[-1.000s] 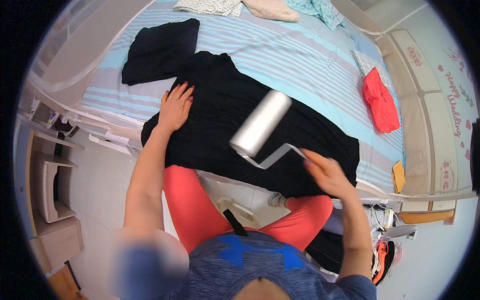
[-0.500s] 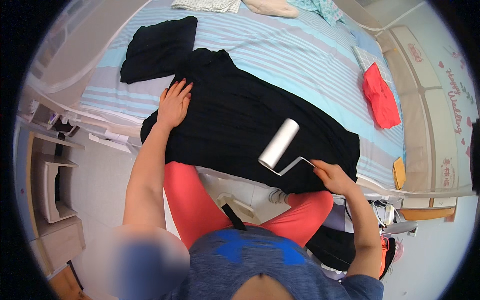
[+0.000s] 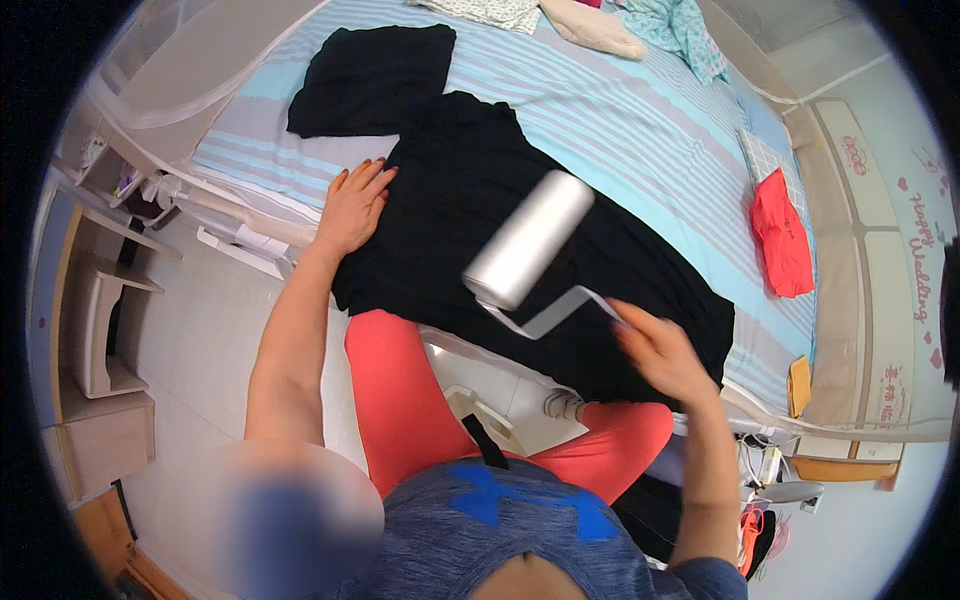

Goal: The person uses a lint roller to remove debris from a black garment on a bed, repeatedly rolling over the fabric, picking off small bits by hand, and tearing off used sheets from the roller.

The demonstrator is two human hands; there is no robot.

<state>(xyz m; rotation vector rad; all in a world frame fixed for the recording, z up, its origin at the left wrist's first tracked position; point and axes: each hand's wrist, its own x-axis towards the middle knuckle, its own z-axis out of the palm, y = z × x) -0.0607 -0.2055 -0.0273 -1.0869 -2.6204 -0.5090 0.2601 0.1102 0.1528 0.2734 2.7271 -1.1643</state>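
Note:
A black garment (image 3: 430, 220) is spread along the near side of the bed. My left hand (image 3: 353, 210) lies on its left edge, palm down with the fingers stretched out. In my right hand (image 3: 660, 350), the fingers are wrapped around the handle of a lint roller (image 3: 530, 240). Its wide white roll is tilted over the middle of the garment, looking large and slightly blurred, seemingly raised off the cloth. Beyond the left hand, a folded black cloth (image 3: 375, 80) rests on the bed, next to the garment's upper end.
The striped blue and grey bedsheet (image 3: 600, 130) runs under everything. At the right lie a red bag-like thing (image 3: 783, 240) and a small yellow item (image 3: 798, 386). Light-coloured fabrics (image 3: 590, 28) are at the far edge. Pale shelving (image 3: 105, 330) stands on the floor at left.
The lint roller has come up and to the left, looking bigger than before. My left hand stays flat by the garment's edge. The whole view has shifted a little.

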